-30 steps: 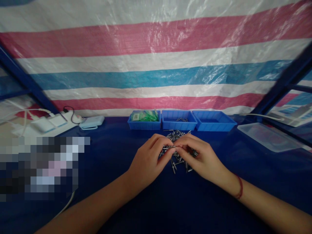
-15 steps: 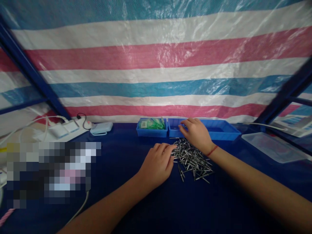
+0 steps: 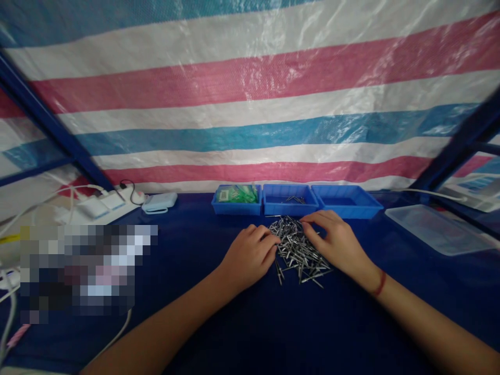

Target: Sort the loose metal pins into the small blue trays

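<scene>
A heap of thin silvery pop rivets [image 3: 299, 252] lies loose on the dark blue tabletop. My left hand [image 3: 250, 255] rests at its left edge, fingers bent and slightly apart, touching the rivets; no rivet shows clearly in its grasp. On the heap's upper right side is my right hand [image 3: 338, 242], thumb and forefinger curved with a gap between them and tips at the rivets. Just behind the heap, a middle blue bin [image 3: 289, 209] holds several loose rivets.
A left blue bin [image 3: 237, 209] contains green plastic packets [image 3: 244, 194]; a right blue bin [image 3: 347, 210] stands beside the middle one. A clear plastic lid [image 3: 437, 229] lies at right. At left are a power strip [image 3: 105, 205], a pale blue case [image 3: 159, 203] and cables. Striped sheeting [image 3: 250, 120] hangs behind.
My right hand has come back from over the middle bin down to the heap, uncovering the rivets in that bin. My left hand stays at the heap's left edge. The view has shifted slightly.
</scene>
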Motion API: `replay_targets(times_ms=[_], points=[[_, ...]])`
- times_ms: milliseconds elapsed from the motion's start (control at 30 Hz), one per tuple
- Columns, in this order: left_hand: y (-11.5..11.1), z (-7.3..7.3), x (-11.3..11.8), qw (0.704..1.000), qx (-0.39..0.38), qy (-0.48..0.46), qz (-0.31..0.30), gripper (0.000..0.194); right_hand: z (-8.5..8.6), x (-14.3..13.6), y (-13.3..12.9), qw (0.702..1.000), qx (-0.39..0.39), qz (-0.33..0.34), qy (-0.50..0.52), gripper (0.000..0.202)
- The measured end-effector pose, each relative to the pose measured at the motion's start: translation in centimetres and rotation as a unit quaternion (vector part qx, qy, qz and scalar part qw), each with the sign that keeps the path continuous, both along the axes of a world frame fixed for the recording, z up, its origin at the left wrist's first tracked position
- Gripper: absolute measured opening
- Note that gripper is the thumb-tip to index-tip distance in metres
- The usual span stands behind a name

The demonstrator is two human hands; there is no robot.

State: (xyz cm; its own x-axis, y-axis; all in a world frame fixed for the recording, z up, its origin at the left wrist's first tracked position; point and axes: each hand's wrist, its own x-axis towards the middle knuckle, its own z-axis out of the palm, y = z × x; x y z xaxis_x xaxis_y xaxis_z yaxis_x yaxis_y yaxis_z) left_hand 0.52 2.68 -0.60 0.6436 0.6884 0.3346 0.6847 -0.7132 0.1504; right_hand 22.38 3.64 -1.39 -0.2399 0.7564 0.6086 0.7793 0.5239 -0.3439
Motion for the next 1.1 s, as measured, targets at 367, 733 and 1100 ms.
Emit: replay_targets(times_ms=[367,733,1100], points=[[0.8,1.1,2.3,0.989,-0.001,0.129,0.077,0.012,0.1,-1.1,-1.0,0.996,-0.033,0.06,0.049,0.013],[0.2,0.8,1.3,0.994,-0.008,0.087,0.068,0.014,1.0,-2.0,-2.2,0.993,-0.039,0.084,0.079,0.011],[0.4,0.2,1.2,0.996,-0.019,0.073,0.055,0.013,0.9,-1.8,-2.1,0.994,-0.037,0.078,0.071,0.013]])
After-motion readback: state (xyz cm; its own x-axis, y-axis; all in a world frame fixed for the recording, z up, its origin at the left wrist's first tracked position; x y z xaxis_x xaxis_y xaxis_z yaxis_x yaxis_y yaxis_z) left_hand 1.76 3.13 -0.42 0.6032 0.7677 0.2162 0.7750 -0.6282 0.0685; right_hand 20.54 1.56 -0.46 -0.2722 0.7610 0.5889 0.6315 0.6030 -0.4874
